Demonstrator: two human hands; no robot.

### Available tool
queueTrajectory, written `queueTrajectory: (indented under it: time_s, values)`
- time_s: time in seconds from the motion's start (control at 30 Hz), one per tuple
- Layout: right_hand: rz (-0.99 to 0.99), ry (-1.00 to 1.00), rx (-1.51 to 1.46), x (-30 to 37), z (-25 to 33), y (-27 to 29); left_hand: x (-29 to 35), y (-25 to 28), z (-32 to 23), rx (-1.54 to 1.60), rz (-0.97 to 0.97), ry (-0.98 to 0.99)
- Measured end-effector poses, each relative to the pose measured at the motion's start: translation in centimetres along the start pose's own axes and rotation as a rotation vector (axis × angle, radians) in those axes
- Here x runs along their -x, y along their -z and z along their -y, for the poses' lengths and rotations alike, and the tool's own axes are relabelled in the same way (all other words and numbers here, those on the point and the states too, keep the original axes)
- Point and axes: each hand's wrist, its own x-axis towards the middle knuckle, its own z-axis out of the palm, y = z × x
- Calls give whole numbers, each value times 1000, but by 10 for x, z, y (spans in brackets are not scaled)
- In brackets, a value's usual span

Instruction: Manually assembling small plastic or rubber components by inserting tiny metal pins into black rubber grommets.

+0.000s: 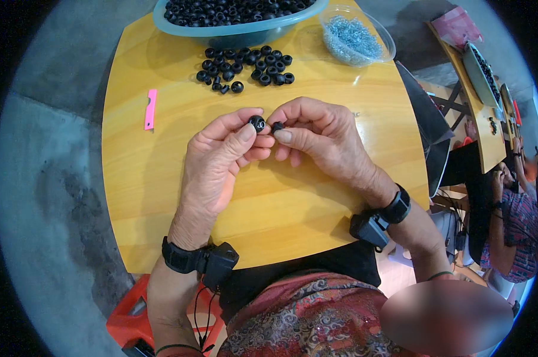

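Note:
Over the middle of the wooden table, my left hand point(215, 152) pinches a black round hollow plastic part point(257, 123) between thumb and fingers. A pale shiny detail shows inside its opening. My right hand point(325, 134) is closed on a smaller black plastic piece point(277, 127), gripped by thumb and forefinger just right of the round part. The two pieces are close together; fingers partly cover both, and I cannot tell whether they touch. Beyond my hands lies a loose group of black hollow parts point(237, 67), several of them ring-like.
A blue basin point(239, 40) heaped with black parts stands at the table's far edge. Beside it is a clear tub point(388, 50) of small shiny pale-blue pieces. A pink flat strip point(150, 109) lies left. Another person sits at a second table point(490, 143) on the right.

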Motion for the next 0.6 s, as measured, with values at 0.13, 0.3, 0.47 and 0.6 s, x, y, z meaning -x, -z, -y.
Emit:
queueTrajectory:
  time_s: [0.13,0.3,0.47,0.6]
  values:
    - [-65,75,43,-1,-1,-3,0,0,2,3,-14,-21]
    - [-113,138,85,1,0,-2,-1,-1,2,17,-20,-19]
    - [-141,68,-68,4,3,-1,1,0,1,-10,-32,-21]
    - [-72,93,-64,8,6,3,1,-1,0,-22,-17,-20]
